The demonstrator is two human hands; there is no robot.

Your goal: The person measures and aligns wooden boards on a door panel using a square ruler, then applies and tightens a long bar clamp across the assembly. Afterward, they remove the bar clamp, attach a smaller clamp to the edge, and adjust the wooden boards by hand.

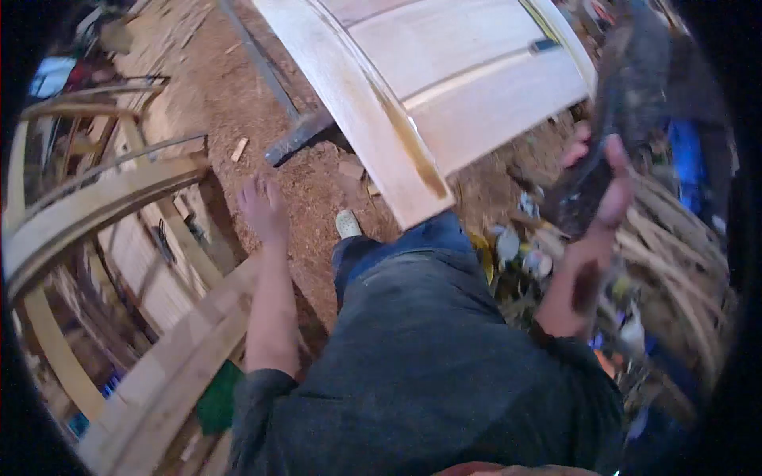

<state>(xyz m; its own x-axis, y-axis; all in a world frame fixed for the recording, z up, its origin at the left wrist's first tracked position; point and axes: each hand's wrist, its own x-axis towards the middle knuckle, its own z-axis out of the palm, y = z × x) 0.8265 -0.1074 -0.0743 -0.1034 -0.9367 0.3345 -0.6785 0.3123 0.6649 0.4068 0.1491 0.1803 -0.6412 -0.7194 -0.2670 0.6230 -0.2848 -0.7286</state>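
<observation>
My right hand [614,184] is closed round a dark, worn, block-like object [577,194] at the right, its kind blurred. Thumb and fingers grip it from both sides. At the left, my left hand [264,208] hangs above the dusty floor with its fingers stretched out, holding nothing. Between the two hands lies a pale wooden panelled door [492,119], its near corner close to my body. A brown stain runs along its left stile, and a small dark piece [544,46] sits on its far right part.
Curved wooden frames [111,210] and a long timber beam [171,365] stand at the left. A dark metal support [298,141] reaches out from under the door. Wood strips [675,270] and mixed clutter lie at the right. Sawdust covers the floor [214,103].
</observation>
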